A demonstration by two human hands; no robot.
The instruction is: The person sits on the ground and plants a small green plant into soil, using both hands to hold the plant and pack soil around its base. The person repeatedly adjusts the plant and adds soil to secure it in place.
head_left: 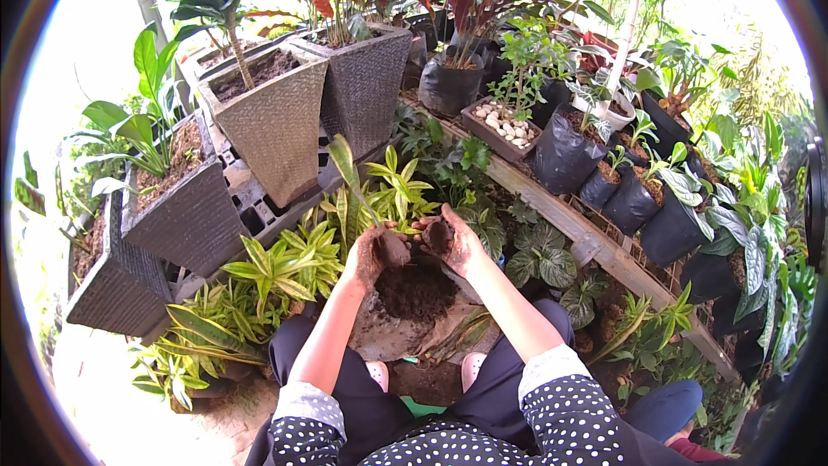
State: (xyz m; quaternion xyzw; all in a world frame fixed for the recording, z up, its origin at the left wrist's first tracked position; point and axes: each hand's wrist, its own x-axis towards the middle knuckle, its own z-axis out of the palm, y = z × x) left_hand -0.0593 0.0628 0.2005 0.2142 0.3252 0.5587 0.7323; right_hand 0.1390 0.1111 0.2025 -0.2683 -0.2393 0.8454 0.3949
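My left hand (368, 261), smeared with dirt, is curled around a dark brown rounded clump (393, 249) that looks like soil. Facing it, my right hand (461, 246) has its soiled fingers bent around a similar dark clump (437, 236). A small gap separates the two hands. Below them lies a heap of loose dark soil (417, 292) on a dirty, pale brown surface (379, 338). One long variegated leaf (349, 174) rises just beyond my left hand; whether its base touches my fingers is hidden. Several cut-looking narrow leaves (463, 334) lie right of the heap.
Tall textured planters (263, 134) stand on the left. Yellow-green leafy plants (280, 267) crowd close to my left arm. Rightward, a wooden rail (595, 250) edges a rack with black plant bags (565, 155) and a pebble-filled tray (504, 128). Another person's dark-clothed knee (662, 406) shows lower right.
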